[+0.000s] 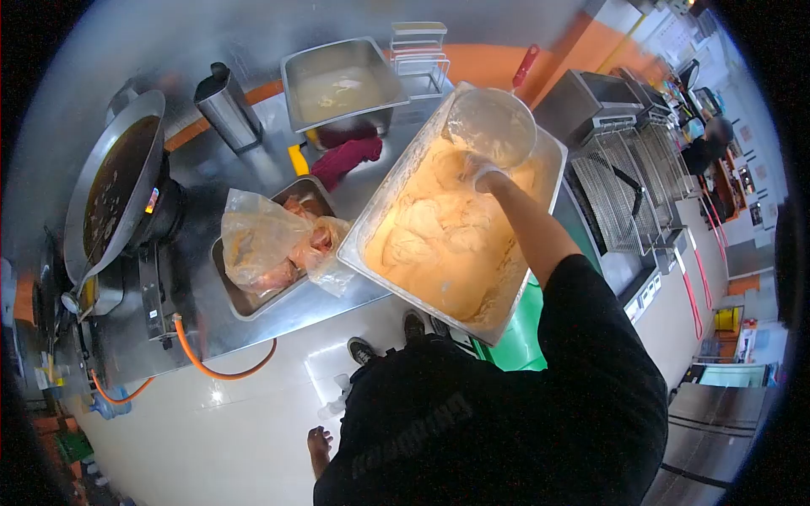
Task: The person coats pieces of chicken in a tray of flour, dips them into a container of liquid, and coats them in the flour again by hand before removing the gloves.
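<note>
My right hand reaches into a deep metal pan of pale orange, flour-like powder. Powder coats and hides its fingers, so I cannot tell how they are bent. Rounded, powder-covered lumps lie below the hand. Just above it, a round mesh strainer with a red handle rests at the pan's far end. My left hand hangs low beside my body over the floor, its fingers loosely bent with nothing visible in them.
Left of the pan, a tray holds a plastic bag with raw-looking meat. Behind are a dark red cloth and a metal basin of cloudy liquid. A wok stands far left; wire fryer baskets are at right.
</note>
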